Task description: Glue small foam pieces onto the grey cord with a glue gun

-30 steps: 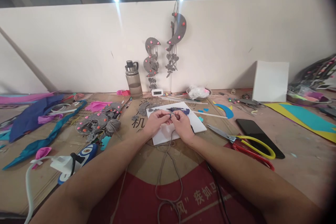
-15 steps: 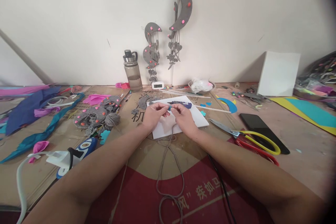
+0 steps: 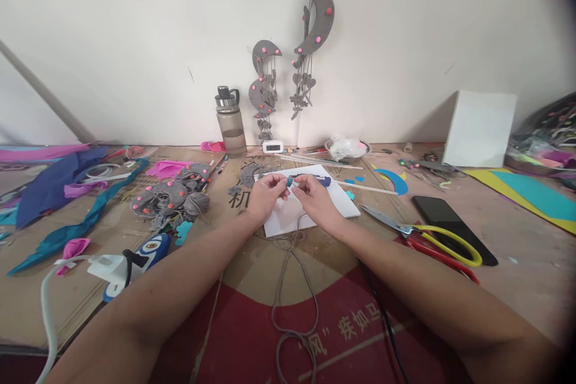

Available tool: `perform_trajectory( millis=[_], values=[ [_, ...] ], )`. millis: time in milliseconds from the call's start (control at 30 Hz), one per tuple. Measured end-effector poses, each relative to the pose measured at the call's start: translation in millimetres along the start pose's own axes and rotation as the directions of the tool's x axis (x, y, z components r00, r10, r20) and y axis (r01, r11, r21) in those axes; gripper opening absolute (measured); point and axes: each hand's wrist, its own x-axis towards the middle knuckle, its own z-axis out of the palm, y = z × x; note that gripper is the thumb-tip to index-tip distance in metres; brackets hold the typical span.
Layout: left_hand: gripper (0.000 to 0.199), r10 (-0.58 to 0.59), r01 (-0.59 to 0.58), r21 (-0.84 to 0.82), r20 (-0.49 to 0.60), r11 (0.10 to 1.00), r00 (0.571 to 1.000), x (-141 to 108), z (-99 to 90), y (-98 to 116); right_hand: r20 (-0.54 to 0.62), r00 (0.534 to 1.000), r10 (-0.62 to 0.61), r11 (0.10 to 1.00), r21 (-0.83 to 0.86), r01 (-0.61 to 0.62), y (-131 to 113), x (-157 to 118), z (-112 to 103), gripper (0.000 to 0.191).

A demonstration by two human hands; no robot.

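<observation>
We pinch a small blue piece point(image 3: 289, 181) in the fingertips of our left hand point(image 3: 265, 197), just left of our right hand point(image 3: 315, 199), whose grip we cannot make out, above the white board point(image 3: 283, 225).

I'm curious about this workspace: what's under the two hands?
A white board lies beneath the left hand and right hand; a dark blue handle shows past the right. Whatever they cover is hidden.

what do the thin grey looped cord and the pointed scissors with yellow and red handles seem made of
Grey cord: likely matte textile, judging by its limp loops. Scissors: blades look metal, from their silvery sheen; glossy coloured handles suggest plastic.
</observation>
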Motion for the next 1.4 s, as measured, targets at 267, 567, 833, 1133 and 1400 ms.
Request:
perform_trajectory(
  millis=[267, 567, 833, 1133, 1400],
  values=[
    [0.022, -0.010, 0.001, -0.092, -0.089, 0.996, 0.996, 7, -4.2, -3, 0.123, 0.987, 0.105, 0.981, -0.178, -0.083, -25, 3, -21, 0.014],
    [0.022, -0.105, 0.045, -0.273, -0.211, 0.961, 0.972, 13, -8.4, 1, 0.233, 0.967, 0.100, 0.941, 0.293, -0.168, -90, 0, -73, 0.025],
    [0.022, -0.085, 0.031, -0.310, -0.161, 0.950, 0.983, 14, -11.1, 0, 0.655, 0.732, -0.188, 0.970, 0.005, 0.245, -121, -38, -77, 0.021],
    [0.025, -0.102, 0.068, -0.382, -0.071, 0.922, 0.992, 13, -9.9, 7, 0.099, 0.995, 0.005, 0.896, -0.442, 0.040, -59, -1, -87, 0.030],
    [0.026, -0.058, 0.032, -0.328, -0.069, 0.944, 0.996, 12, -5.6, 6, 0.019, 0.977, 0.214, 0.643, -0.755, -0.126, -2, 15, -60, 0.034]
  ],
)
